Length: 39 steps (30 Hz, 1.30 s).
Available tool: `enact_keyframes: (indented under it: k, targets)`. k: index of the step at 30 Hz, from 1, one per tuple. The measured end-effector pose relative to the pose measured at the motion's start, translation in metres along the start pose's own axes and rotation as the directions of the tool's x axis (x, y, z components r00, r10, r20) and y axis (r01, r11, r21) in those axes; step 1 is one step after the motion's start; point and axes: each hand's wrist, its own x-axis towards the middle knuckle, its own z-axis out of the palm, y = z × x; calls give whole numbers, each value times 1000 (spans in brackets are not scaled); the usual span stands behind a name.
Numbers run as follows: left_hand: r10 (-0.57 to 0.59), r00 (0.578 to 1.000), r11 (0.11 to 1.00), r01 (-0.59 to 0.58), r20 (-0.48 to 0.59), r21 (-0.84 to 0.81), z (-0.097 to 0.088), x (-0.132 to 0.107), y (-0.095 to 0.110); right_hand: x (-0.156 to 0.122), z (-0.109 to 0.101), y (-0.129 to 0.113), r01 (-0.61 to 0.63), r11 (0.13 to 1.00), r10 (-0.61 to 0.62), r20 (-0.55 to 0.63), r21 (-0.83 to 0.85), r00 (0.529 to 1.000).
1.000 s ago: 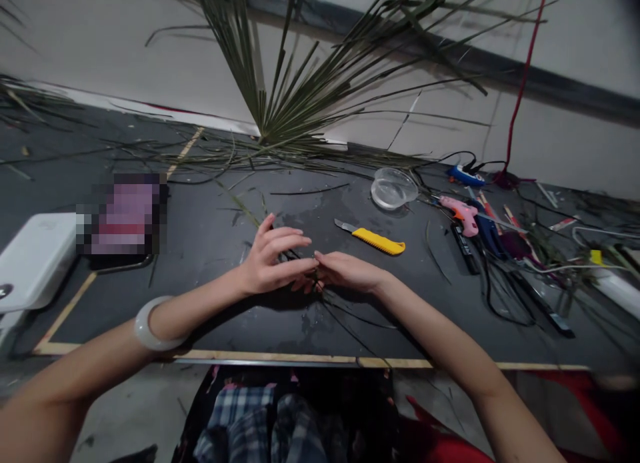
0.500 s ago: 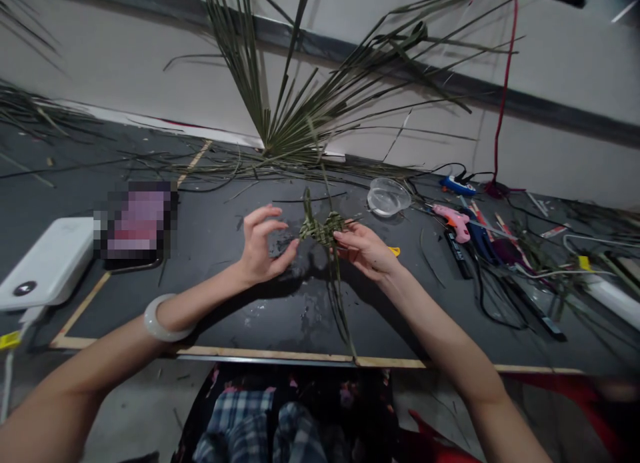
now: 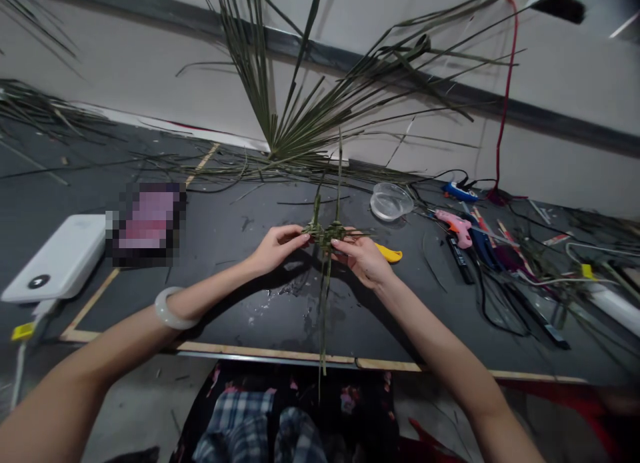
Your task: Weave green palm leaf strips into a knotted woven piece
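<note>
Now: woven palm-strip knot (image 3: 325,234), mid-plaiting, held near the middle of the dark worktable (image 3: 225,216).
Left hand (image 3: 277,247) and right hand (image 3: 364,259) half-closed, fingertips pinching it; loose strands (image 3: 324,316) run far and near, seemingly needing further tucking.

Hands (image 3: 277,248) (image 3: 363,259) pinching a woven palm-leaf knot (image 3: 325,233)
</note>
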Motion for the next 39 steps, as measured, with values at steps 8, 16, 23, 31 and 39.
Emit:
enact_keyframes:
  k: [8, 16, 23, 31, 39]
  targets:
    - [-120, 984, 931, 156, -129, 329, -10, 4, -12, 3, -21, -3, -279, 960, 277, 125, -5, 953]
    - [380, 908, 797, -418, 177, 436, 45, -8, 29, 7, -10, 1, 33, 994, -23, -87, 107, 996]
    - [460, 885, 857, -462, 66, 226, 85, -1, 31, 20, -7, -1, 217, 952, -141, -320, 216, 937]
    - [369, 920, 853, -392, 134, 345, 66, 19, 43, 16, -46, -16, 319, 946, -321, -287, -55, 903]
    - [43, 969, 560, -225, 243, 797, 26, 143, 50, 59, -144, -98, 74, 332, -572, -139, -940, 808]
